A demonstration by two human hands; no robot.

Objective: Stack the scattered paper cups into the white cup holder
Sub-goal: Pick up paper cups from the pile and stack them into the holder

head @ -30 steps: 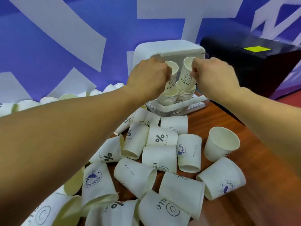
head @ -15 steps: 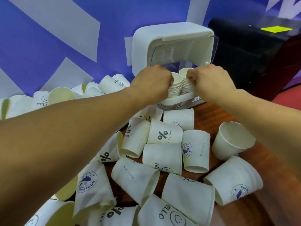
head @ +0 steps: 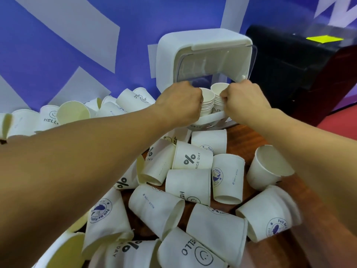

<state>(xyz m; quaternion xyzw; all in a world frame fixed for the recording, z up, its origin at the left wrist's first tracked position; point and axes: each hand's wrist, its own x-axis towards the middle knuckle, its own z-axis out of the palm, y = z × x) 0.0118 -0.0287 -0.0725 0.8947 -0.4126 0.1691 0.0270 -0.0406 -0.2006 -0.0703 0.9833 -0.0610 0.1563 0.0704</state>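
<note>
The white cup holder (head: 170, 55) stands at the back of the table with its clear lid (head: 212, 64) raised. Inside it are two stacks of paper cups side by side. My left hand (head: 179, 103) is closed around the rim of the left stack (head: 207, 101). My right hand (head: 245, 99) pinches the rim of the right stack (head: 219, 93). Both stacks rest in the holder's tray (head: 214, 116). Many loose paper cups (head: 190, 158) lie scattered on their sides in front of the holder.
A black box (head: 301, 70) with a yellow label stands right of the holder. More cups (head: 73, 113) line the blue and white wall at the left. One cup (head: 268, 167) sits nearly upright at the right on the brown wooden table (head: 270, 254).
Both hands pushed their cups down onto the two stacks, which now sit lower in the holder. The view has tilted, showing more of the holder's lid.
</note>
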